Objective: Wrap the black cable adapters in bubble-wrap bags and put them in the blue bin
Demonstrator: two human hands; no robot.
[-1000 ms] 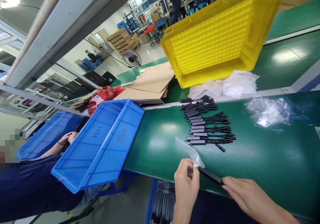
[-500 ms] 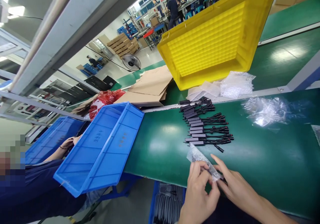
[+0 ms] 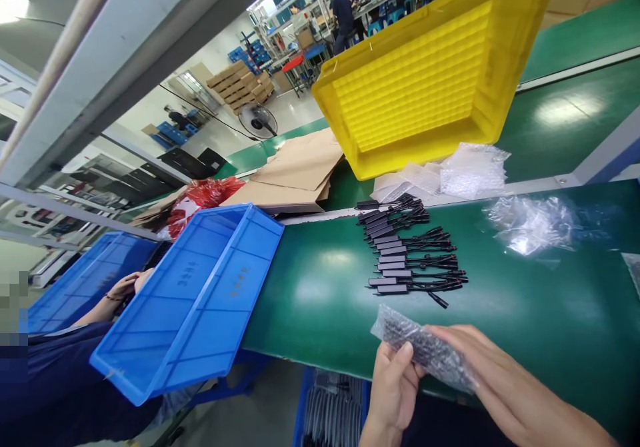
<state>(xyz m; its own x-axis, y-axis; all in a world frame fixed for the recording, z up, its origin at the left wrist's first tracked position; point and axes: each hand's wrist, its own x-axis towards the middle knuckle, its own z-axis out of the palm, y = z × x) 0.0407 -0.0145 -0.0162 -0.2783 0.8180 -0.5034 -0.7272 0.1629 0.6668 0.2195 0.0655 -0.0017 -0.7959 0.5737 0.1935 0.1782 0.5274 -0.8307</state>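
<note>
A clear bubble-wrap bag [image 3: 425, 347] with something dark inside lies tilted between my hands, above the near edge of the green bench. My left hand [image 3: 395, 384] pinches its lower left side, thumb on top and fingers underneath. Along the bag's right side my right hand [image 3: 495, 374] holds it with fairly straight fingers; its thumb is hidden. Just beyond, a row of small black modules with cable leads [image 3: 393, 268] lies on the bench, and one loose lead end [image 3: 438, 300] sticks out toward me.
Clear plastic bags [image 3: 533, 224] lie to the right, flat bubble-wrap bags [image 3: 473, 170] behind. A yellow tray [image 3: 410, 94] leans at the back beside cardboard sheets [image 3: 295, 167]. Blue bins [image 3: 240, 287] stand left, near a co-worker's hand [image 3: 123, 286]. Below the bench, another bin holds packed bags [image 3: 333, 407].
The bag has turned more level and moved slightly right and toward me. My left hand's grip has shifted to its lower side; my right hand has flattened along its right side.
</note>
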